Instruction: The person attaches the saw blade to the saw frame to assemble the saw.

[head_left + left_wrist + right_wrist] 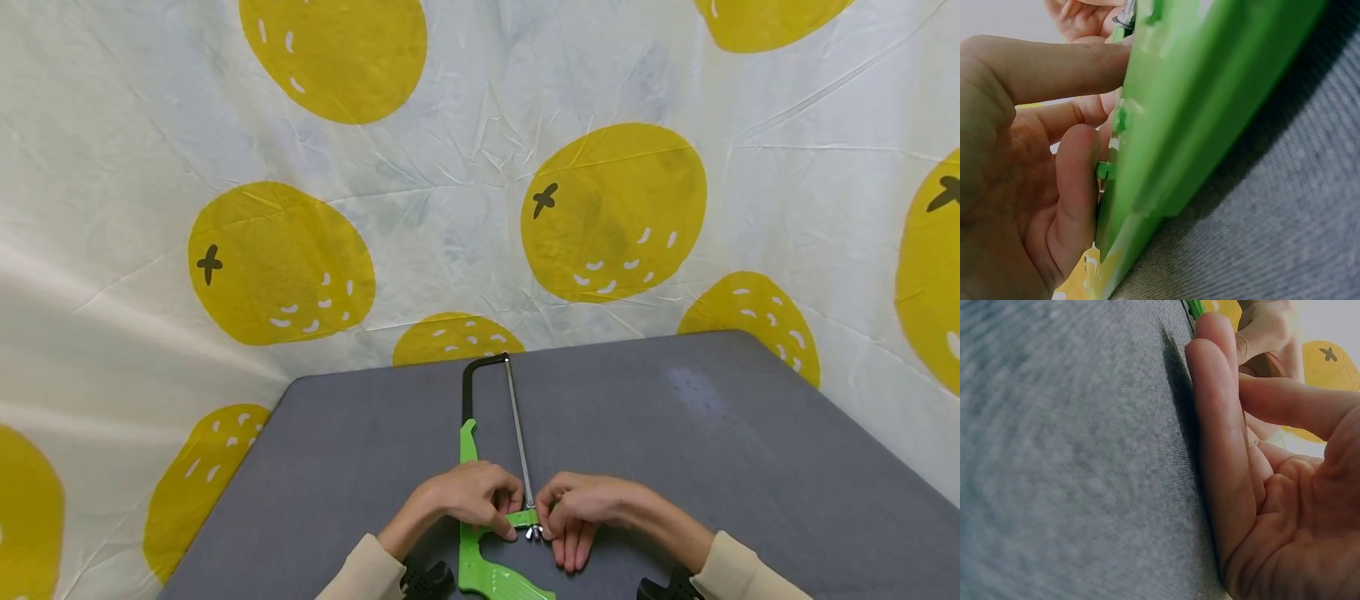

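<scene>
A hacksaw (469, 483) with a bright green handle and a black front frame lies on the grey table, its handle toward me. Its thin blade (517, 425) runs along the right side down to a green crossbar, where a metal wing nut (533, 532) sits. My left hand (480, 493) grips the green crossbar between thumb and fingers; the left wrist view shows the green body (1166, 125) close up. At the crossbar's right end my right hand (577, 508) pinches with thumb and index finger, its other fingers lower and straighter. The exact contact of the right fingertips is hidden.
A grey cloth-covered table (637, 417) spreads around the saw. Behind it and at the sides hangs a white sheet (450, 233) printed with large yellow fruit shapes. Dark wrist straps (427, 579) show under the sleeves.
</scene>
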`<state>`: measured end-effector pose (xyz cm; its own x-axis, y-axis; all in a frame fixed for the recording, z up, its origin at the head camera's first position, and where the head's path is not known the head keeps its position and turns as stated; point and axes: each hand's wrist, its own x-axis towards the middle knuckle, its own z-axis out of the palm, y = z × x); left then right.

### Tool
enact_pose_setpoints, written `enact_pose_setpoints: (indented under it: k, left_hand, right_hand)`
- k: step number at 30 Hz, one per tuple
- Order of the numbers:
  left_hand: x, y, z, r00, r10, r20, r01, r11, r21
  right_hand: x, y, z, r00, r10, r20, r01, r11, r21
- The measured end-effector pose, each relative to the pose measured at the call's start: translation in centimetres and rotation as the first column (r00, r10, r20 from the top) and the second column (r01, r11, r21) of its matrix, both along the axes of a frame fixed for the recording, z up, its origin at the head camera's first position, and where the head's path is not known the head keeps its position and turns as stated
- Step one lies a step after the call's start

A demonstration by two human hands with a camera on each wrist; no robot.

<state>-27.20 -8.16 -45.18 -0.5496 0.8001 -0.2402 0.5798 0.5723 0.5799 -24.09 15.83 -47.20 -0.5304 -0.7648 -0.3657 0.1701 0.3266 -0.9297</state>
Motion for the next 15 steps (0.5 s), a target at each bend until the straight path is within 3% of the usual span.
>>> enact_pose_setpoints:
  k: [15]
  left_hand:
    - [0.02,0.08,0.29,1.0,0.014,0.008,-0.014,1.0,-0.024]
  right_hand:
    - [-0.08,-0.04,0.28,1.0,0.009,0.004,-0.008,1.0,-0.007]
